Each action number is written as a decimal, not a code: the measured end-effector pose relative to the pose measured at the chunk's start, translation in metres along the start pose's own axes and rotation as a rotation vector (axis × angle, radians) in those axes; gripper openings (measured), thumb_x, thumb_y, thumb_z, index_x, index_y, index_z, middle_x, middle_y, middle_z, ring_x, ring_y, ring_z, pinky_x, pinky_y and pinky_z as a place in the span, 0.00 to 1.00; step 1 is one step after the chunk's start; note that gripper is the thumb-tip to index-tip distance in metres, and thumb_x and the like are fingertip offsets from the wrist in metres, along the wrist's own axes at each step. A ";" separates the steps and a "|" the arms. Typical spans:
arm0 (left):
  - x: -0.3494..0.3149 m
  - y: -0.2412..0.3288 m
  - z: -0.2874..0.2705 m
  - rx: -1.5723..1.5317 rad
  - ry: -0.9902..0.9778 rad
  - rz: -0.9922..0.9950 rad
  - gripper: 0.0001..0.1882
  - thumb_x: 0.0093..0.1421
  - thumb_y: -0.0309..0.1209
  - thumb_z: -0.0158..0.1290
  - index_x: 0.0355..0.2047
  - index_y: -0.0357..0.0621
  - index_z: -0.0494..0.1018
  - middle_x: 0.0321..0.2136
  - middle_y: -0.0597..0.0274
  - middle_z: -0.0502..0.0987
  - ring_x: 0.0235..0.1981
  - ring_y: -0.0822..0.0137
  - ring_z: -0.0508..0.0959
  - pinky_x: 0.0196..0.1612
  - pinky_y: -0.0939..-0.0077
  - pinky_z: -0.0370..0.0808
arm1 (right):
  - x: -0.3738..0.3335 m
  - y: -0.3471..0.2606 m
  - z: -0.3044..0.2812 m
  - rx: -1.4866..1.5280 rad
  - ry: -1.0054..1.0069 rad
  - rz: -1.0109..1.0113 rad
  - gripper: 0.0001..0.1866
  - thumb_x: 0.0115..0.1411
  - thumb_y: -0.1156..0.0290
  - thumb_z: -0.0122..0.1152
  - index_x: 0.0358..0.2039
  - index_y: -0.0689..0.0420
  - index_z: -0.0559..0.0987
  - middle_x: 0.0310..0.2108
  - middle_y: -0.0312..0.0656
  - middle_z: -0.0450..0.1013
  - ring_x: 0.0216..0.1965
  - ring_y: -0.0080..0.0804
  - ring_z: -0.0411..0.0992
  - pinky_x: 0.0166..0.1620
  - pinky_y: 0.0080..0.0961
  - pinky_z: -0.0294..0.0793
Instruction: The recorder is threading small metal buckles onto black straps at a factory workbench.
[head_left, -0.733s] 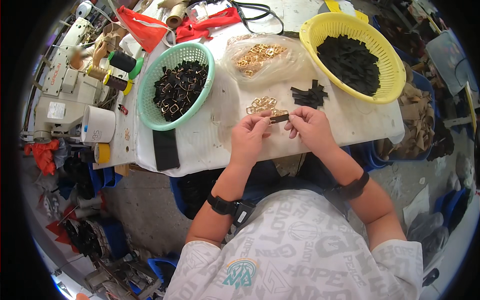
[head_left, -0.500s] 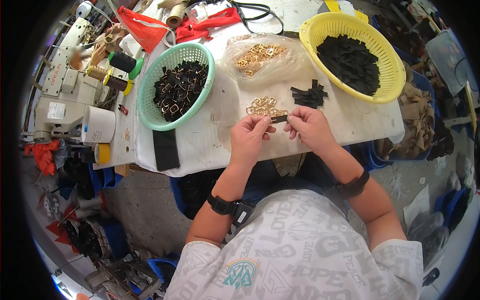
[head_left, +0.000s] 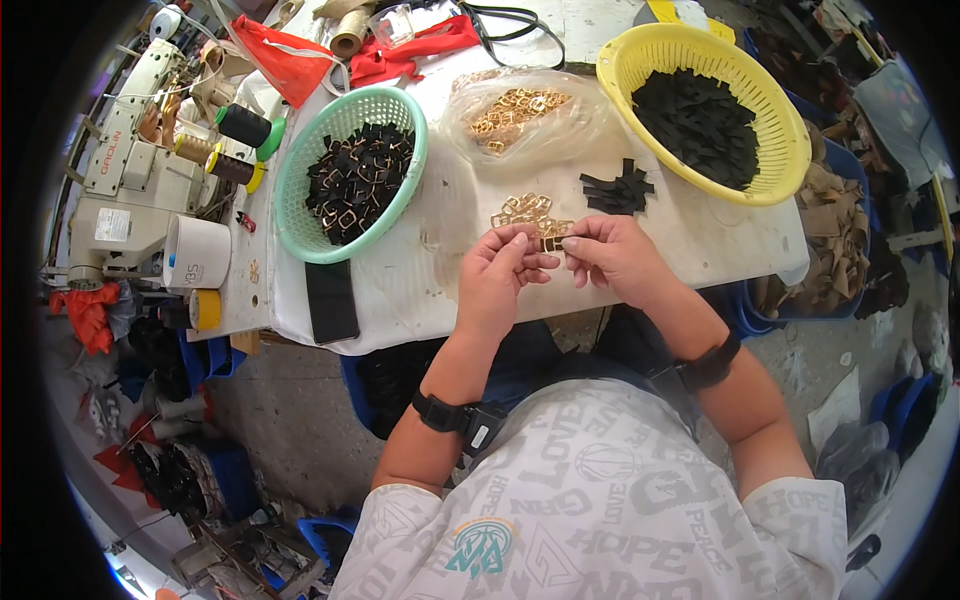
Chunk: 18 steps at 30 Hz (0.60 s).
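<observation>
Both my hands meet above the near part of the white-covered table, around one small gold metal buckle with a short black strip [head_left: 559,242] on it. My right hand [head_left: 618,260] pinches the strip between thumb and forefinger. The curled fingers of my left hand [head_left: 497,272] close at the buckle's left side, partly hiding it. Just beyond the fingers lies a small pile of gold buckles [head_left: 523,209]. Right of that pile, several loose black strips [head_left: 618,188] lie crossed over each other.
A green basket [head_left: 421,150] of buckles with black strips stands left, above a dark phone [head_left: 332,302]. Farther back are a clear bag [head_left: 580,140] of gold buckles and a yellow basket [head_left: 790,130] of black strips. Thread spools [head_left: 243,125] and a sewing machine [head_left: 125,220] are far left.
The black strip, stretched between both hands before, now shows mostly by the right fingertips with the buckle. The left thumb has drawn back a little and the left fingers have spread toward the right hand.
</observation>
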<state>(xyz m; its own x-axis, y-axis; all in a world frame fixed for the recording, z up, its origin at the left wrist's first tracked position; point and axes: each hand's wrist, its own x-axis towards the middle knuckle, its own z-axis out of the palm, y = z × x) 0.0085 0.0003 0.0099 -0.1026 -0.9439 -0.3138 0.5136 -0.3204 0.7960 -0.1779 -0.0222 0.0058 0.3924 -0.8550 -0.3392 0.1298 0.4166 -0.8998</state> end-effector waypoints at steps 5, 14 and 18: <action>0.000 -0.002 -0.006 0.031 -0.026 0.005 0.10 0.62 0.22 0.49 0.43 0.31 0.71 0.35 0.54 0.78 0.32 0.64 0.81 0.32 0.77 0.77 | -0.001 -0.003 -0.001 0.037 -0.020 0.008 0.07 0.60 0.71 0.57 0.34 0.62 0.76 0.23 0.37 0.74 0.20 0.19 0.72 0.19 0.11 0.61; 0.000 -0.003 0.002 0.304 -0.045 0.015 0.08 0.56 0.22 0.56 0.36 0.31 0.76 0.28 0.58 0.79 0.26 0.72 0.79 0.30 0.82 0.76 | -0.004 -0.004 0.002 -0.077 -0.064 -0.038 0.06 0.60 0.72 0.57 0.35 0.62 0.75 0.24 0.36 0.74 0.21 0.18 0.72 0.20 0.11 0.61; -0.002 -0.001 0.008 0.334 -0.010 0.038 0.07 0.55 0.23 0.56 0.33 0.31 0.77 0.24 0.60 0.79 0.23 0.75 0.78 0.27 0.83 0.75 | -0.005 -0.005 0.001 -0.028 -0.088 -0.034 0.07 0.61 0.71 0.55 0.35 0.62 0.75 0.24 0.36 0.75 0.21 0.19 0.72 0.19 0.11 0.61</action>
<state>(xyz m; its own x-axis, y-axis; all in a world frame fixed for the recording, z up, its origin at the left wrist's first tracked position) 0.0014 0.0019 0.0133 -0.0976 -0.9560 -0.2768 0.2099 -0.2916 0.9332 -0.1792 -0.0194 0.0120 0.4672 -0.8375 -0.2835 0.1193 0.3774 -0.9183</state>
